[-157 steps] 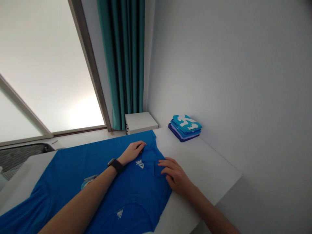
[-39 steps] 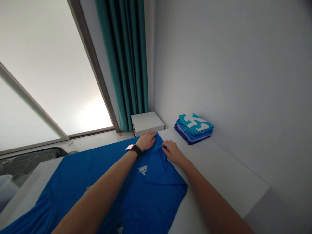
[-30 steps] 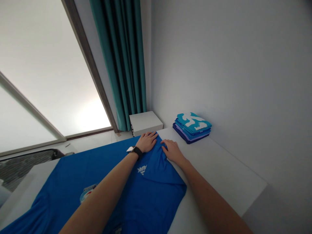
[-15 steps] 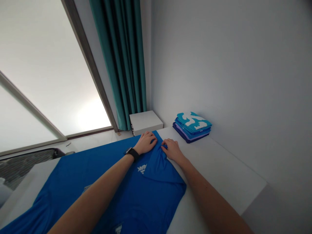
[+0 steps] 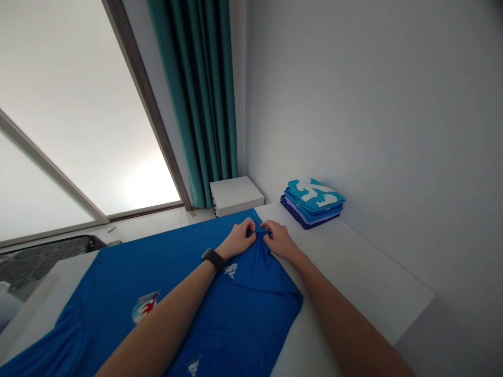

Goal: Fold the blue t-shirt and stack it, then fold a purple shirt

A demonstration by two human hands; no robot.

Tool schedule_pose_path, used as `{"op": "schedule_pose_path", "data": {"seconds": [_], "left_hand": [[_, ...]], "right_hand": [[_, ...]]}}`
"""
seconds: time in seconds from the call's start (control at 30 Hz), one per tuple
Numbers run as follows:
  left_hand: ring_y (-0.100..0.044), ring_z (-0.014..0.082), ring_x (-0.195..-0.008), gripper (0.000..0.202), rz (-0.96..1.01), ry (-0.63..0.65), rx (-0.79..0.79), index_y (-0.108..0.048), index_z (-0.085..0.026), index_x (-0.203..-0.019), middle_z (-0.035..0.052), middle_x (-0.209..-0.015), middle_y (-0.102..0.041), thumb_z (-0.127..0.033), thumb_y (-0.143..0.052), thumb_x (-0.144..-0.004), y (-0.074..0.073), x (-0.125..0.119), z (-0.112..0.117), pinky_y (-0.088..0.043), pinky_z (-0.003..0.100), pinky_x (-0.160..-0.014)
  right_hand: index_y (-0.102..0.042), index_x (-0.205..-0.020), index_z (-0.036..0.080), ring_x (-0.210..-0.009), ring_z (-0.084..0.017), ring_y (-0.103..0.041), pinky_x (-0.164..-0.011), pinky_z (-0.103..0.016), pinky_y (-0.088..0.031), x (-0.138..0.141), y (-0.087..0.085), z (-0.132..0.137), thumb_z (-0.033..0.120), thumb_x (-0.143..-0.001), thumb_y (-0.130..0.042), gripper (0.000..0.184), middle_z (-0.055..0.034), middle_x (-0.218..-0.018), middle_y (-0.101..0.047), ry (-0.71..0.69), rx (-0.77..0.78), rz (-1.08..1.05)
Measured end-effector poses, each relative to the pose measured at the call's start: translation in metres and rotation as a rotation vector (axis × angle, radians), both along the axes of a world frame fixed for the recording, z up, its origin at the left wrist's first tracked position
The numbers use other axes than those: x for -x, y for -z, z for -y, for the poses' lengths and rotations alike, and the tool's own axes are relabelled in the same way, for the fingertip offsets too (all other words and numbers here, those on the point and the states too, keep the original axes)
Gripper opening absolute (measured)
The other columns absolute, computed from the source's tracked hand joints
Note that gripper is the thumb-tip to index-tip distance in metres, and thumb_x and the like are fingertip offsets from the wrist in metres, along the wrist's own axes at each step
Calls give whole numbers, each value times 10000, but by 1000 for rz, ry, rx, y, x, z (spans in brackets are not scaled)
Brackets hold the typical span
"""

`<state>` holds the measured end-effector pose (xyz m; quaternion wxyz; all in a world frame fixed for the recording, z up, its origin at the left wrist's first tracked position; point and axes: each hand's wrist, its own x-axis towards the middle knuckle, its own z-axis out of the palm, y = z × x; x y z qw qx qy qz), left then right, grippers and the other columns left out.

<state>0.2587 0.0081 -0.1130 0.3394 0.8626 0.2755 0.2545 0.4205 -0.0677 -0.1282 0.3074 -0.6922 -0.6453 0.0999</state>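
A blue T-shirt (image 5: 165, 272) with a small round emblem and white logos lies spread on a white table (image 5: 353, 272). Its right sleeve is folded inward over the body. My left hand (image 5: 238, 240), with a black watch on the wrist, and my right hand (image 5: 278, 240) meet near the shirt's far right corner. Both pinch a small ridge of the blue fabric between their fingertips, lifting it slightly off the table.
A stack of folded shirts (image 5: 312, 201) in blue, purple and teal sits at the table's far right by the wall. A white cabinet (image 5: 236, 195) stands beyond the table, under a teal curtain (image 5: 200, 99). A large window (image 5: 70, 125) fills the left.
Both hands lay flat on the shirt's far corner before. Now the fingers have curled and pinch the fabric between them.
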Motion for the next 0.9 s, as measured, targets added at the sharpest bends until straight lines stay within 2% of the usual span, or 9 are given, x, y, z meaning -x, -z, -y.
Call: {"op": "schedule_pose_path", "data": {"seconds": [0.13,0.23,0.37,0.53,0.67,0.9], "left_hand": [[-564,150,-777,209,47,45,28,-539,-200,-903,-15,-858,-604,-112,-481,-722,0,2,-1,-440,279,-744],[-579,170,-860,196,47,100,34,-581,-193,-805,7,-885,-627,-91,-456,-694,-4,3,-2,-442,292,-819],[-596,176,-831,153,32,36,17,-618,-189,-784,19,-867,-661,-173,-465,-788,-8,3,-2,-444,284,-775],[-619,189,-812,171,-102,-75,-154,-613,-207,-942,15,-886,-685,-224,-462,-862,0,4,-1,-405,327,-818],[-633,200,-809,186,-161,-117,-237,-575,-216,-1006,8,-848,-673,-200,-447,-873,9,5,-2,-382,339,-822],[-631,200,-777,206,-175,-108,-209,-572,-223,-1075,-7,-786,-653,-277,-464,-908,8,5,-3,-391,335,-806]], "right_hand": [[-592,-1003,222,-762,-162,-574,-780,-296,-384,-2,-1,-1,99,-698,-450,358,6,-882,-660,6,29,-114],[-584,-1019,216,-701,-147,-562,-760,-289,-386,-4,0,-2,85,-689,-452,379,11,-870,-650,-9,45,-152],[-589,-1043,214,-787,-173,-583,-840,-334,-355,-3,0,-2,96,-755,-452,340,-9,-879,-657,-13,22,-75],[-558,-1125,211,-962,-201,-578,-875,-351,-337,-2,4,-4,146,-837,-446,316,-51,-1017,-651,-2,-42,-48],[-560,-1149,206,-966,-212,-564,-845,-344,-350,-4,9,-4,165,-844,-472,321,-61,-1008,-619,30,-44,46],[-579,-1115,193,-939,-212,-549,-864,-337,-372,-9,10,-4,150,-842,-461,300,-54,-933,-612,60,-95,24]]}}
